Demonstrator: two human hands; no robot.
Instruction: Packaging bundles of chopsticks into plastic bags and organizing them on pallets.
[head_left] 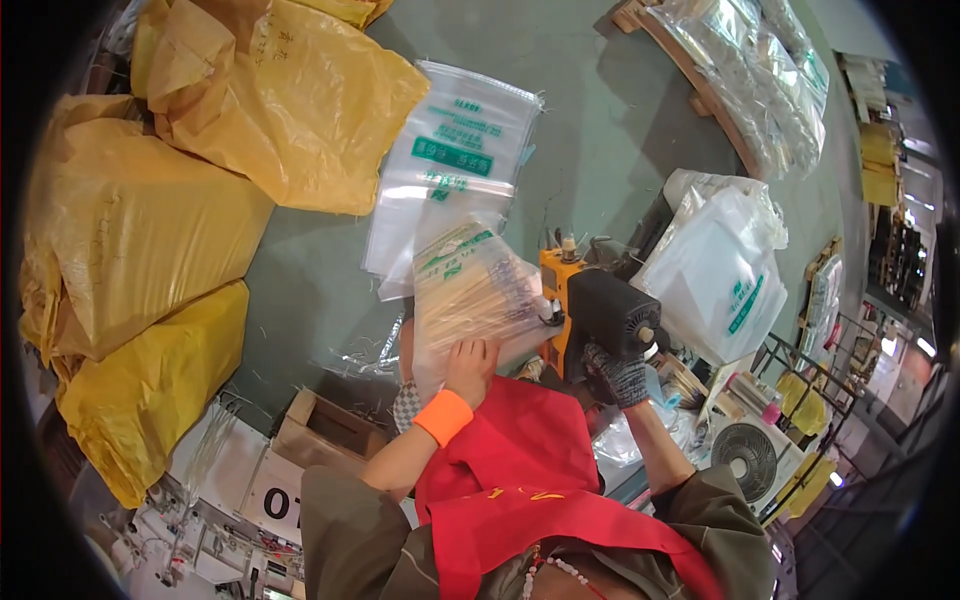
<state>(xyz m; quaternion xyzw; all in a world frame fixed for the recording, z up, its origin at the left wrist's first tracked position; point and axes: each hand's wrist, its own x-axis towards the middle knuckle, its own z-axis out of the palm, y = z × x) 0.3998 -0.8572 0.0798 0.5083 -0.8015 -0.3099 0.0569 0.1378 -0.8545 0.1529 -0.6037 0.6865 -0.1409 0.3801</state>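
Note:
My left hand, bare with an orange wristband, presses on a clear plastic bag filled with thin pale sticks, holding its near end. My right hand, in a dark knitted glove, grips the handle of an orange-and-black handheld bag-sewing machine that sits against the bag's right edge. A red apron covers my lap below both hands.
A stack of empty clear printed bags lies on the green floor beyond the filled bag. Large yellow sacks pile up at the left. A white plastic bag, a small fan and a cardboard box stand close by.

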